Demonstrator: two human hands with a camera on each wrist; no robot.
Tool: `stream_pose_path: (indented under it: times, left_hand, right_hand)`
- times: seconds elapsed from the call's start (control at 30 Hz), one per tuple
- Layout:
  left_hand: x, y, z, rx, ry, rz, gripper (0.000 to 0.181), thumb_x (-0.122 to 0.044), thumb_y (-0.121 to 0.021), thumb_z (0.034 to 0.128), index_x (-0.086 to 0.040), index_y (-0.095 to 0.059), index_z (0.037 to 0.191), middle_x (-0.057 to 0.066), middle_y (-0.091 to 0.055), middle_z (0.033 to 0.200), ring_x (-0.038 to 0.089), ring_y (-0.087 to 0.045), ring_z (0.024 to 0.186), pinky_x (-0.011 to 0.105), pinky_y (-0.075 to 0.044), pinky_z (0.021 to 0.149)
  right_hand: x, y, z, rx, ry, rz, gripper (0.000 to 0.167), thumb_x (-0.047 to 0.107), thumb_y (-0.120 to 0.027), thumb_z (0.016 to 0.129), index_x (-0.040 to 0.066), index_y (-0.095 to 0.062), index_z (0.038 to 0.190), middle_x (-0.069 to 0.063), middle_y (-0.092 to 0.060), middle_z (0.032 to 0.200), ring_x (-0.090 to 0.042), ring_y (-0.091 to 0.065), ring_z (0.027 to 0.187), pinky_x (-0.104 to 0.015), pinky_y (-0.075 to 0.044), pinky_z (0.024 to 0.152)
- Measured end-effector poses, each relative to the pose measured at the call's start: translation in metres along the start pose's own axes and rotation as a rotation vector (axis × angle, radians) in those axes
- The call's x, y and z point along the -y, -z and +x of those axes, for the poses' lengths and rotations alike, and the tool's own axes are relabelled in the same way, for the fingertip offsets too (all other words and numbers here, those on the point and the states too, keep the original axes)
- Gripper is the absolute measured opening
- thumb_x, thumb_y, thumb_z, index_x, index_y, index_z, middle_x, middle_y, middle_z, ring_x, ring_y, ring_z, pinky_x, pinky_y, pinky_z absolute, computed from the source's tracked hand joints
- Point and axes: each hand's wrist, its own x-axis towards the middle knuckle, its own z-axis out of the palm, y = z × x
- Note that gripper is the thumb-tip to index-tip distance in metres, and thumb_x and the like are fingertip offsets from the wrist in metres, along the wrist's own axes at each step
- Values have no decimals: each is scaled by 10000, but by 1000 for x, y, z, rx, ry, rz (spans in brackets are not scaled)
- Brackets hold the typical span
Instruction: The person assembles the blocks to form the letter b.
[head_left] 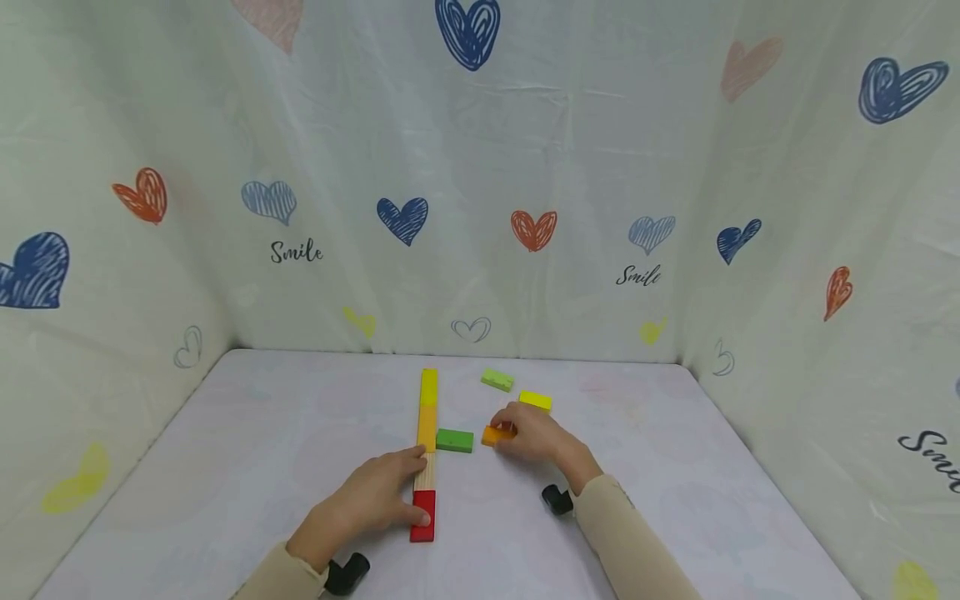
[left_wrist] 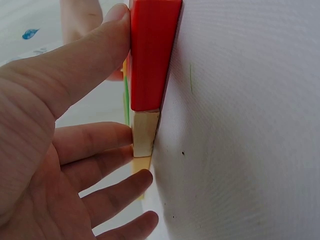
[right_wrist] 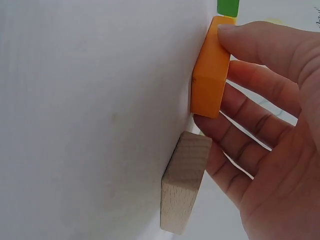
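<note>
A straight row of blocks lies on the table: red [head_left: 425,500], plain wood [head_left: 425,475], amber [head_left: 427,425] and yellow [head_left: 429,386] from near to far. My left hand [head_left: 371,493] rests along its left side, thumb on the red block and loosely extended fingers by the plain wood and amber ones. To the right, my right hand [head_left: 536,437] pinches an orange block [right_wrist: 212,65] between thumb and fingers, low at the tabletop. Between the row and that hand lies a green block [head_left: 454,441], its end against the row. A plain wood block [right_wrist: 185,170] shows under my right hand.
Beyond my right hand lie a yellow block [head_left: 536,400] and a light green block [head_left: 497,380]. A white cloth covers the table [head_left: 285,433]. Curtains [head_left: 465,283] printed with hearts hang behind it and at both sides.
</note>
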Motion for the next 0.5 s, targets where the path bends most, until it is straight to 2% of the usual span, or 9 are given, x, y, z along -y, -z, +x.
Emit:
stream_pose_path:
  times: [0.33, 0.5]
  left_hand:
    - [-1, 2, -1, 4, -15, 10, 798, -431, -859, 646, -46, -590, 1292, 100, -472, 1428, 343, -465, 1266, 550, -380, 1025]
    - [-2, 2, -1, 4, -14, 10, 797, -440, -855, 648, -50, -591, 1291, 97, -471, 1430, 343, -465, 1266, 549, -380, 1025]
  right_hand:
    - [7, -2, -5, 35, -4, 37, 296, 253, -722, 852, 178, -668, 1134, 103, -578, 954, -106, -519, 868, -309, -474, 821]
    - [12, -2, -7, 47, 11, 10, 309, 277, -726, 850, 192, -668, 1141, 112, -581, 947, -94, -520, 857, -297, -474, 809]
